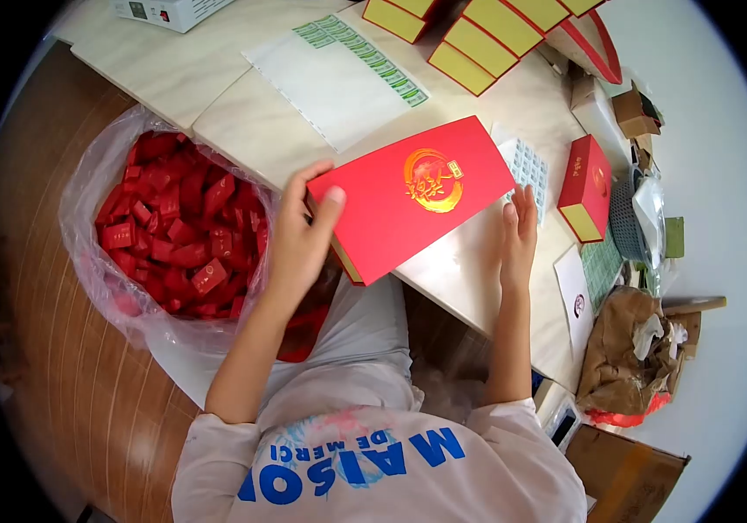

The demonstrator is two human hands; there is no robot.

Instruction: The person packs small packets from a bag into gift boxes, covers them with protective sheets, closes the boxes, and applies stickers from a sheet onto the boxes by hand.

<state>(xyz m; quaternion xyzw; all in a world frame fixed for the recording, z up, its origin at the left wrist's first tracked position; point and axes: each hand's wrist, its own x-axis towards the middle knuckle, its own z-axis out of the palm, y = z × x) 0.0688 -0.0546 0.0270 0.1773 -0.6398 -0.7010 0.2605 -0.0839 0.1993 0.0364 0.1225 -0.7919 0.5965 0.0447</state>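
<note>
A red gift box with a gold ring emblem and yellow sides is tilted above the table's front edge. My left hand grips its left end, thumb on the red face and fingers around the far edge. By the box's right corner, my right hand is raised with its fingers stretched out. Whether those fingertips touch the box I cannot tell. Behind that corner lies a sheet of small pale stickers, partly covered. Farther back on the table is a white sheet with green stickers.
A clear plastic bag full of small red packets stands left of my legs. Yellow-sided red boxes are stacked at the back. Another red box, a grey basket and a brown paper bag are at the right.
</note>
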